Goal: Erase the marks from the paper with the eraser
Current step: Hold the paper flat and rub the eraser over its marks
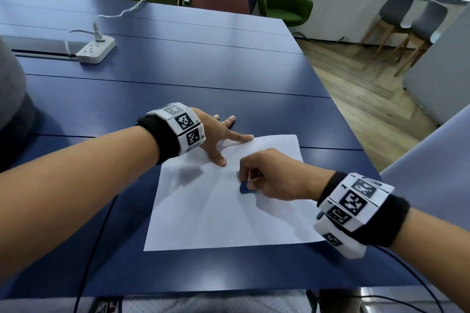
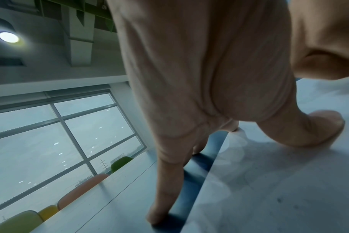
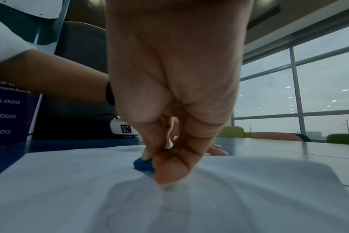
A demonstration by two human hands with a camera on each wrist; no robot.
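While the spread left hand (image 1: 216, 132) is pinning the flimsy paper (image 1: 203, 218) at 11 o'clock, the right hand (image 1: 274, 175) is pinching the small soft eraser (image 1: 245, 188) by its sides

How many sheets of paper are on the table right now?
1. The sheet of paper lies flat on the blue table, under both hands; any sheet beneath it would be hidden.
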